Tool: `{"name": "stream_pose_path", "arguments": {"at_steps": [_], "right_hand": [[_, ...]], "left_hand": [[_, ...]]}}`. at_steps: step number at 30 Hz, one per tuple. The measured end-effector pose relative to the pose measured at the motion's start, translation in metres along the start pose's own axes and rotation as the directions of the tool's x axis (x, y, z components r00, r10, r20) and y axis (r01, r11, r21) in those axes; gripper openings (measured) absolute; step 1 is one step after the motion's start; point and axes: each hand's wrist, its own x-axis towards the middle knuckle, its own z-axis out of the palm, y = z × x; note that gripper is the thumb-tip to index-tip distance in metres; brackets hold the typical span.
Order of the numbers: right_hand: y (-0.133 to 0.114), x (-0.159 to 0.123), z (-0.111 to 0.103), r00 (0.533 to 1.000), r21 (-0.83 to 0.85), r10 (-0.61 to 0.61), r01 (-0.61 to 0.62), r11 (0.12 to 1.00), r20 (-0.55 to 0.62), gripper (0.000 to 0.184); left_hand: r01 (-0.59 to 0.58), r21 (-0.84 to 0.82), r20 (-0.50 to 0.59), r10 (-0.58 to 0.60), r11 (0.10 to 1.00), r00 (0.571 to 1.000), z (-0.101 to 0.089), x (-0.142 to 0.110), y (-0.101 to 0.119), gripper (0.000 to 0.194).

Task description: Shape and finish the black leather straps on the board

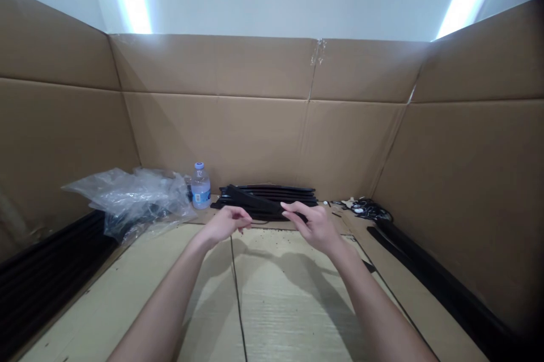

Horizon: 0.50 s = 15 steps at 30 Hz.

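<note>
My left hand (223, 225) and my right hand (317, 226) reach forward side by side over the table, a short gap between their fingertips. Just beyond them a stack of long black strips (272, 195) lies against the back cardboard wall. One black strip (255, 202) lies slanted across the stack, and its near end runs under my right hand's pinched thumb and fingers. My left hand's fingers are curled into a pinch. A thin dark line (238, 299) runs from under it toward me; whether it is held I cannot tell.
Cardboard walls (263, 124) enclose the table on three sides. A small water bottle (200, 186) and crumpled clear plastic bags (131, 195) sit at the back left. Black slatted parts (46, 271) lie along the left, long black strips (433, 277) along the right, and small dark bits (365, 209) at the back right.
</note>
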Motion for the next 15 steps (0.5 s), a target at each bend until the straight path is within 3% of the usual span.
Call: {"name": "stream_pose_path", "arguments": {"at_steps": [3,5,7,9,15], "right_hand": [[-0.004,0.000,0.003,1.000,0.029,-0.024,0.024,0.999,0.009,0.032],[-0.007,0.000,0.005,0.999,0.049,-0.035,0.035,0.998,0.007,0.031],[-0.009,0.000,0.005,0.999,0.071,-0.042,0.042,0.997,-0.001,0.032],[-0.012,0.000,0.005,0.999,0.097,-0.047,0.048,0.994,-0.014,0.031],[-0.017,0.002,0.004,0.997,0.189,-0.050,0.061,0.980,-0.060,0.028]], "left_hand": [[-0.021,-0.080,0.165,0.034,0.997,0.986,0.020,-0.005,0.012,0.030],[-0.094,-0.215,0.225,0.143,0.972,0.964,0.030,-0.006,0.017,0.035],[-0.216,-0.359,0.182,0.295,0.908,0.938,0.037,-0.007,0.019,0.040],[-0.298,-0.427,0.108,0.375,0.854,0.921,0.042,-0.007,0.020,0.044],[-0.288,-0.472,-0.024,0.314,0.833,0.949,0.053,-0.002,0.017,0.034]]}}
